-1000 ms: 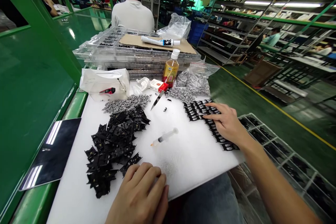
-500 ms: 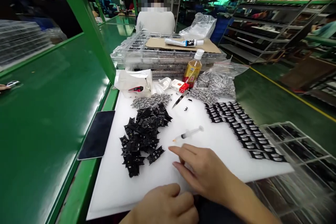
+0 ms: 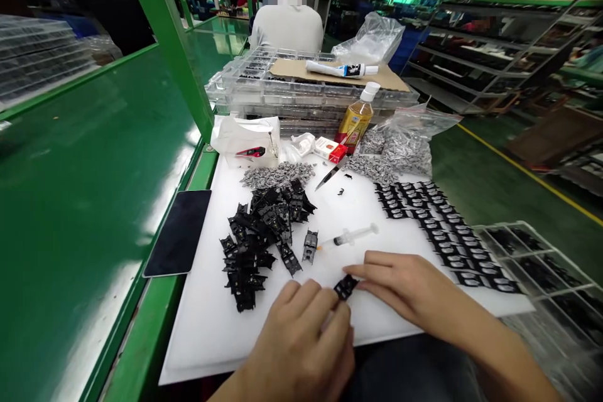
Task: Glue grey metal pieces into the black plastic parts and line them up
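A small black plastic part (image 3: 346, 287) is held up between my two hands, over the near edge of the white foam board (image 3: 292, 345). My right hand (image 3: 400, 282) pinches its right end with thumb and forefinger. My left hand (image 3: 301, 333) is closed at its left end, with the fingertips partly hidden. Beyond them lies a syringe (image 3: 353, 235) with an orange tip. Beside that tip rests a single black part (image 3: 309, 247). A heap of similar black parts (image 3: 264, 226) spreads to the left.
Rows of black parts with grey pieces (image 3: 443, 232) lie at right. Loose grey pieces (image 3: 277, 174), tweezers (image 3: 330, 176), a bottle (image 3: 355, 119) and a bag of grey pieces (image 3: 405, 144) sit farther back. A dark tablet (image 3: 179, 232) lies left; clear trays (image 3: 235, 91) are stacked behind.
Both hands have come together on a black part; before, no part was visible in them. Another single part now lies by the syringe tip. The view has shifted slightly.
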### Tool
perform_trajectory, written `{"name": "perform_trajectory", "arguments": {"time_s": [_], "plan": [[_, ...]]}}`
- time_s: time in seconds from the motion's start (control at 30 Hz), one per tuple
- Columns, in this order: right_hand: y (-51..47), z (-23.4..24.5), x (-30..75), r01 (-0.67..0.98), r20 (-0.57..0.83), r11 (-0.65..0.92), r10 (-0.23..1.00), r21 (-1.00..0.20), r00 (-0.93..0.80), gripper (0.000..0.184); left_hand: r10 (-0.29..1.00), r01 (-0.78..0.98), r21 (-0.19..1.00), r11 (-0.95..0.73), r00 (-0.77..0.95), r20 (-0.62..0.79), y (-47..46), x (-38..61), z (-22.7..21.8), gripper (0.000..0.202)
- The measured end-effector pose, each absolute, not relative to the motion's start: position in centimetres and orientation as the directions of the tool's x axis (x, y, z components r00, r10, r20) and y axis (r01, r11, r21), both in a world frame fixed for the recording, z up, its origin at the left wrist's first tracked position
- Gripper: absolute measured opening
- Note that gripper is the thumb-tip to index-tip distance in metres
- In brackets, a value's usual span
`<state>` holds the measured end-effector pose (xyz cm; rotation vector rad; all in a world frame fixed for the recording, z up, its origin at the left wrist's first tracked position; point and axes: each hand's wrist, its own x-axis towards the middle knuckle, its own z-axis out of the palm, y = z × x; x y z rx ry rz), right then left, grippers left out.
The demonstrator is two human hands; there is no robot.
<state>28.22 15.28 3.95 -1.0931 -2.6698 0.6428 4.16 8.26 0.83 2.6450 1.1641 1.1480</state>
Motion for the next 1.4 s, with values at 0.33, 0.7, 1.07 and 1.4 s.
{"name": "perform_trajectory", "arguments": {"time_s": [0.33, 0.7, 1.07, 1.4], "plan": [[17.4, 4.4, 23.5, 0.510, 0.170, 0.399, 0.884, -0.762, -0.436, 0.023, 0.675, 0.568, 0.375, -0.732, 0.536, 0.507, 8.4, 4.5, 0.4, 0.021], [12.7, 5.0, 31.7, 0.673, 0.231, 0.287, 0.957, -0.682, -0.173, 0.013, 0.687, 0.529, 0.439, -0.726, 0.540, 0.486, 8.9, 4.5, 0.7, 0.027], [10.7, 3.8, 31.0, 0.626, 0.138, 0.279, 0.954, -0.728, -0.265, 0.012, 0.744, 0.611, 0.425, -0.668, 0.551, 0.377, 9.1, 4.9, 0.7, 0.033], [10.0, 3.3, 29.8, 0.190, 0.178, 0.176, 0.984, -0.966, -0.010, 0.010, 0.805, 0.678, 0.433, -0.593, 0.506, 0.309, 9.1, 4.8, 1.0, 0.043]]}}
